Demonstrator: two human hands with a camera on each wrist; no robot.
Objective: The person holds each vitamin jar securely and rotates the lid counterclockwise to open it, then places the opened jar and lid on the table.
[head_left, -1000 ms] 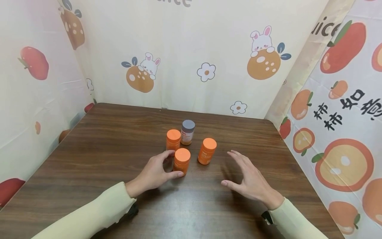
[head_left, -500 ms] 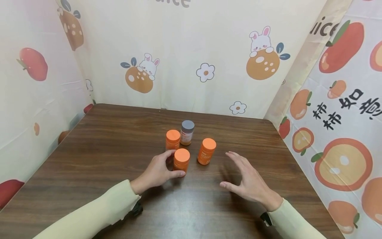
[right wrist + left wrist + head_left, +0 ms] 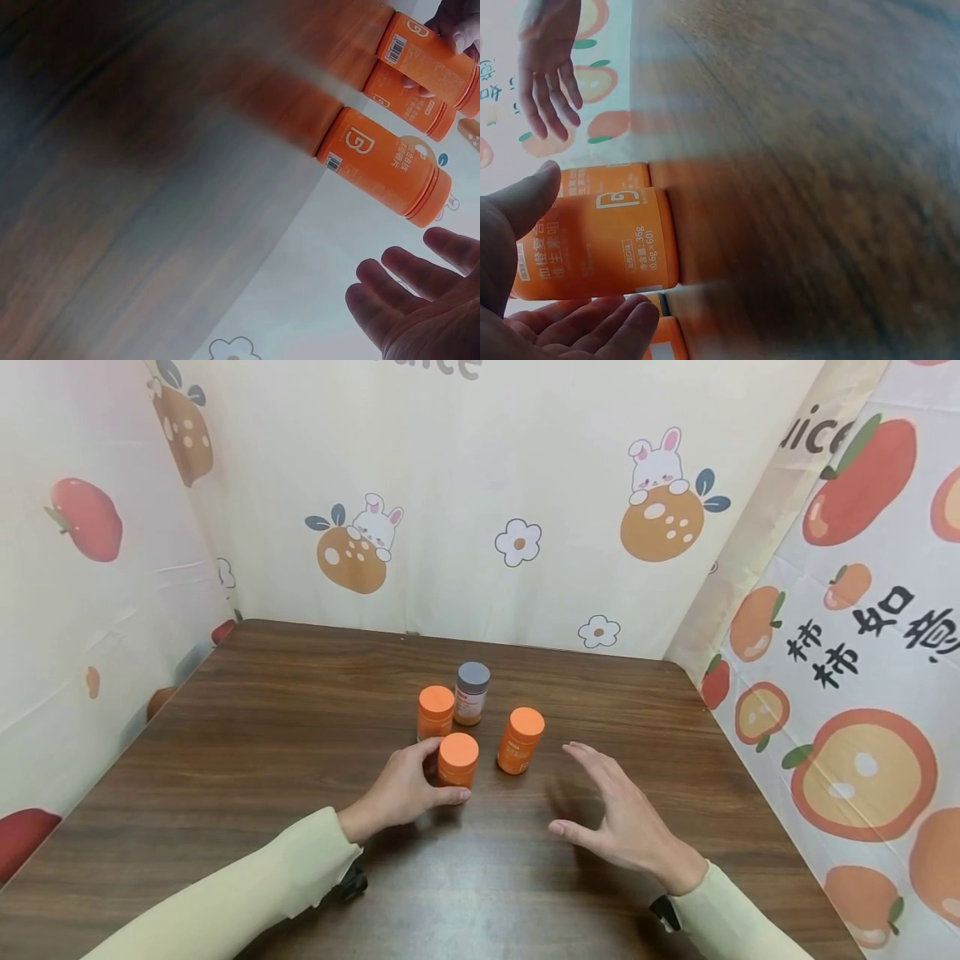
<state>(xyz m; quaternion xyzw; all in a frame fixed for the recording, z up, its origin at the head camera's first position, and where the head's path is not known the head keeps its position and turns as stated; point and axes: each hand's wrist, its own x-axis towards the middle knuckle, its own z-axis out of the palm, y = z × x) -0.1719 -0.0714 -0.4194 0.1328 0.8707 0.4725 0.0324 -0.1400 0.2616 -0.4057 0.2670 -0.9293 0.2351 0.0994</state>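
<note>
Brown wood tabletop [image 3: 247, 735] runs pretty wide from its left edge over to the left hand [image 3: 401, 785], which is pinching the front orange bottle [image 3: 457, 764] between thumb and fingers. Back orange bottle [image 3: 435, 710] is just behind, close beside the grey-capped bottle [image 3: 472, 702], can't tell if they touch. Right orange bottle [image 3: 520, 747] has a slim gap on its left, more room on its right, where the right hand [image 3: 626, 814] has thumb and fingers spread. Then more wood, then the right edge by the fruit-print curtain [image 3: 870, 643].
</note>
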